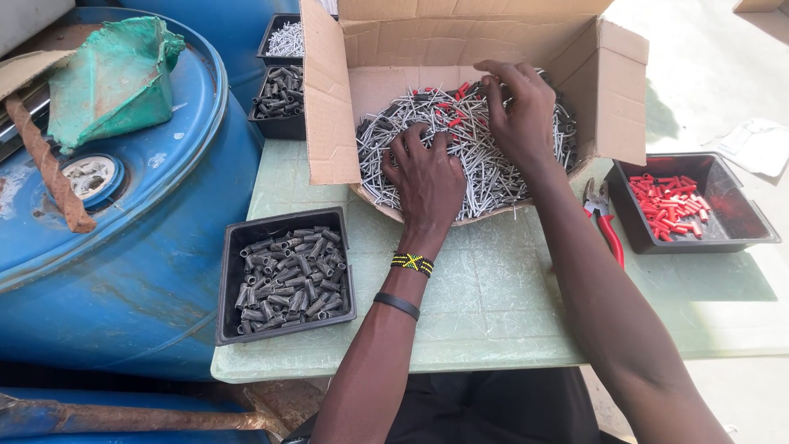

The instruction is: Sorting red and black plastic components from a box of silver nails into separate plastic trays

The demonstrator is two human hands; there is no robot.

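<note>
1. Left hand (427, 177) rests palm-down, fingers spread on the metal pins (485, 160) in the cardboard box (329, 107).
2. Right hand (519, 111) has fingers curled into the pins; grasp unclear.
3. Red caps (670, 204) fill the right black tray (744, 222).

Cardboard box (472, 49) lies open on the pale green table (493, 304). Inside it, left hand (426, 177) & right hand (518, 107) press into a heap of grey nails (485, 164) w/ red pieces mixed in. Left of box: black tray of grey sleeves (286, 275). Right of box: red-handled pliers (604, 218), then black tray of red caps (690, 201).
</note>
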